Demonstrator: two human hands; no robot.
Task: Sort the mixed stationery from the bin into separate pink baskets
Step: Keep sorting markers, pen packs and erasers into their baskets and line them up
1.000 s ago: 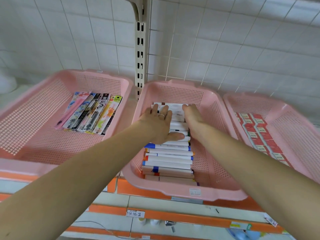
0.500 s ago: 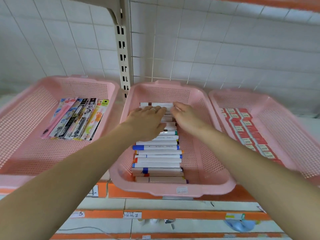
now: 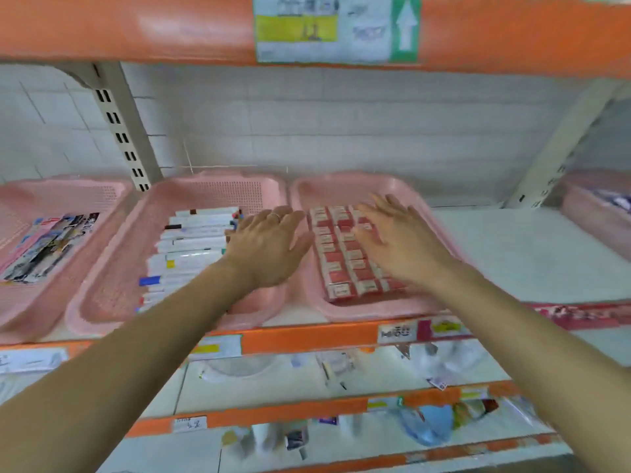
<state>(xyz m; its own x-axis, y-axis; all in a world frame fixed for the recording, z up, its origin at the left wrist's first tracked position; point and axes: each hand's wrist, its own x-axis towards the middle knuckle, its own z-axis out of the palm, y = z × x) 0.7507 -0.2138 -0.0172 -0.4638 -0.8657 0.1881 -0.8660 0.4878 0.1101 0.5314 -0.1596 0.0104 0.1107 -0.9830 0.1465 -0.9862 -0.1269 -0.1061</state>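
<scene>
Head view, motion-blurred, so fine detail is soft.

Three pink baskets sit side by side on the white shelf [image 3: 532, 254], across the middle of the frame.
- Left basket [image 3: 61, 191], cut by the left edge: flat printed pen packs [image 3: 51, 244] lie in a slanted row on its floor.
- Middle basket [image 3: 218, 192]: white markers [image 3: 194, 240] are stacked crosswise in a column from its far wall towards its near rim. Some have blue, yellow or dark bands.
- Right basket [image 3: 345, 186]: small red-and-white boxes [image 3: 345, 254] are packed flat in a tidy grid, touching one another.

A fourth basket [image 3: 594, 216] shows at the right edge, well apart from the others. I cannot make out its contents.

Hands: both reach in from the bottom of the frame, apart from each other, palms down.
- Left hand [image 3: 269, 247]: fingers straight and spread, with a ring [image 3: 276, 216] on one finger. It is over the right side of the middle basket, its fingertips near where the two rims meet. I cannot tell whether it touches the rim.
- Right hand [image 3: 403, 244]: fingers spread wide over the right part of the box grid. The blur hides whether it touches the boxes.

Surroundings: the slotted upright [image 3: 119, 128] stands behind the left and middle baskets, in front of the white tiled wall. The orange upper shelf edge [image 3: 136, 25] runs along the top of the frame and carries a printed label [image 3: 334, 27] with a green arrow. Lower shelves with blurred goods fill the bottom.
</scene>
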